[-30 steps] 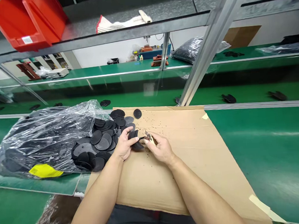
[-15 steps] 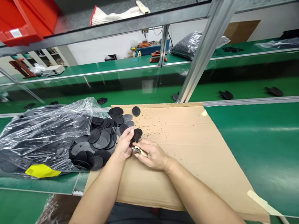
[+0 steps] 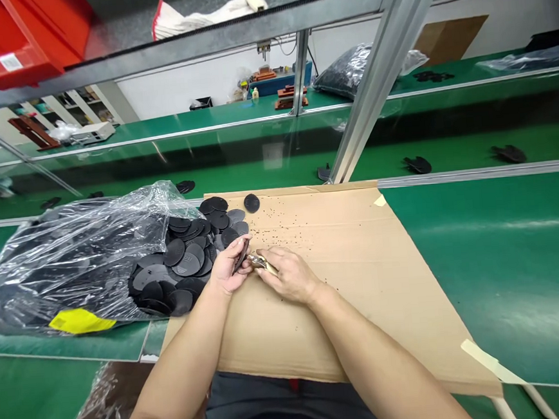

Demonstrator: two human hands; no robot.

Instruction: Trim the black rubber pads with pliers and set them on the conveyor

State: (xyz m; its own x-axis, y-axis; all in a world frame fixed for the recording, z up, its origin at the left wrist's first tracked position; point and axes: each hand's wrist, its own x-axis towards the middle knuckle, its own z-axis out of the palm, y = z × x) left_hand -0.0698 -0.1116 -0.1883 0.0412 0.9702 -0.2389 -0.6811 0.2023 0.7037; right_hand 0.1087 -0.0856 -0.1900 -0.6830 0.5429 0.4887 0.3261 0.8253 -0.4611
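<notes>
My left hand (image 3: 229,269) is closed on a black disc (image 3: 240,256), tilted nearly edge-on, over the cardboard sheet (image 3: 362,280). Just right of it, my right hand (image 3: 290,274) grips small metal cutters (image 3: 259,261) with pale handles, their jaws pointing at the disc. Left of my hands lies a pile of black discs (image 3: 187,263), spilling out of a clear plastic bag (image 3: 79,251) with a yellow label. One single disc (image 3: 252,203) rests on the cardboard near its back edge. Tiny black bits are scattered over the cardboard.
Behind the cardboard runs a green conveyor (image 3: 276,171) with black parts on it. A slanted metal post (image 3: 376,79) rises at its near edge. A red bin (image 3: 24,42) and a white glove (image 3: 197,21) sit on the shelf above. An open plastic-lined box is at lower left.
The disc in my left hand has turned from showing its face to nearly edge-on. The cutters have moved slightly up and right with my right hand. The camera view has shifted a little.
</notes>
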